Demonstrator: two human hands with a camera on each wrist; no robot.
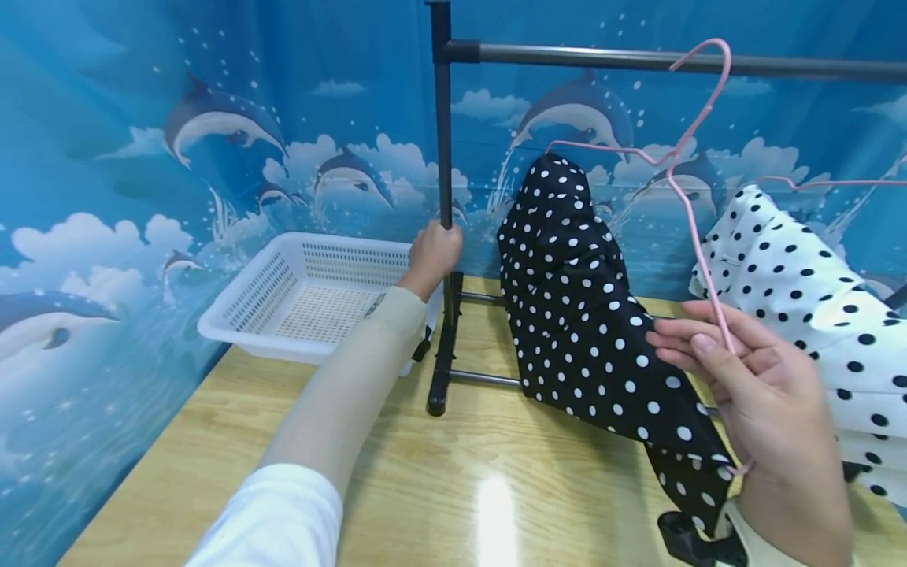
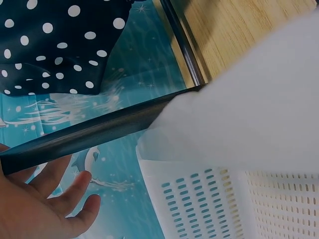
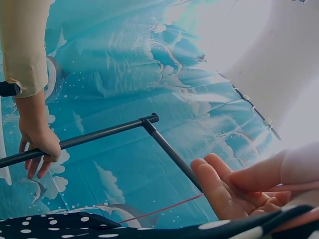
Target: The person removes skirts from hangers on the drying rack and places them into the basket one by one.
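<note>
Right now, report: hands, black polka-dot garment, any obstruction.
Left hand gripping black upright post. Right hand pinching pink hanger, black polka-dot garment on it. No clear obstruction; hook overlaps rail in head view, seating unclear.

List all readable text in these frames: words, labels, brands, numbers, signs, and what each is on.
None readable in any view.
Black polka-dot garment, white polka-dot garment: dots only, no lettering visible.
Backdrop: dolphins and clouds, no lettering visible.
Pink hanger, black garment rack, white plastic basket: no label visible.
Left sleeve: faint grey mark near the cuff, too small to read.
</note>
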